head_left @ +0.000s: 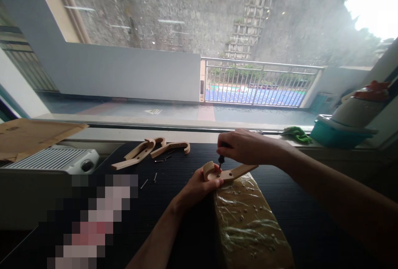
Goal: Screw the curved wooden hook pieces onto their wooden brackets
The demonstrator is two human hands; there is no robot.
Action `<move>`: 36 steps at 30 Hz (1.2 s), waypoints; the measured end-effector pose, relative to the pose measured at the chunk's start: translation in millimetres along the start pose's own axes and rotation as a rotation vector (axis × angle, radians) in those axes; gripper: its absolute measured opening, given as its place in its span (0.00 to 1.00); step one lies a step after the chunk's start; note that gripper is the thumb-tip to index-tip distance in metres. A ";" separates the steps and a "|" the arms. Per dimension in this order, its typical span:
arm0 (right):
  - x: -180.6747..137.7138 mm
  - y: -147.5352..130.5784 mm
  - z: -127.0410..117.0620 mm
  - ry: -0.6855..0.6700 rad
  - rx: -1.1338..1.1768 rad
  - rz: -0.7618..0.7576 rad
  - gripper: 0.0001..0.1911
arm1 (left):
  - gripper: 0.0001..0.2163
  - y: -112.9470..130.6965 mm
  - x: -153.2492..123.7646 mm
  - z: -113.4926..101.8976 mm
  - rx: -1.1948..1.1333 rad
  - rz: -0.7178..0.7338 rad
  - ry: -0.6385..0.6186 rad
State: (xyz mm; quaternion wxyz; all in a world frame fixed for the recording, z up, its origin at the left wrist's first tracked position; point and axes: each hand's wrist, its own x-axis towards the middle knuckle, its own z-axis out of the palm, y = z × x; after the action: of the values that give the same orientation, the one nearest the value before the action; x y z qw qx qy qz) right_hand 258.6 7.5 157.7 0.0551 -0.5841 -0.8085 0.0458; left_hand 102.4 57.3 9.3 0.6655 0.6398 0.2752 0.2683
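My left hand [199, 186] is closed on the curved end of a wooden hook [231, 173] and holds it down on the top of a plastic-wrapped block [251, 219]. My right hand [245, 146] grips a small dark-handled screwdriver [221, 160] upright, its tip set into the hook beside my left fingers. The block is tan, pitted with small holes, and lies on the black table [304, 202].
Three more wooden hooks [149, 151] lie at the far side of the table with several loose screws [155, 175] near them. A white ribbed appliance [52, 159] and a wooden board [27, 134] stand at the left. A teal tub [336, 134] and green cloth [298, 134] rest on the windowsill.
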 end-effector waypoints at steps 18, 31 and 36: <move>2.7 -6.3 -1.4 -0.019 -0.070 -0.020 0.15 | 0.14 -2.6 1.0 -0.8 0.010 0.019 -0.015; -1.7 -7.2 -15.1 -0.089 -0.043 -0.110 0.11 | 0.15 -5.8 1.2 -2.4 0.021 0.020 -0.020; 0.5 -1.0 -2.9 -0.040 -0.030 -0.023 0.14 | 0.14 -4.2 0.6 -1.5 0.005 0.014 -0.018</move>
State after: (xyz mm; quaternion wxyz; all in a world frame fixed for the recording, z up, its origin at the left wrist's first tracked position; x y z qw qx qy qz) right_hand 257.9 7.7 160.7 0.0309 -0.5744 -0.8167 0.0448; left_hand 101.8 58.6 5.0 0.6646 0.6456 0.2654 0.2665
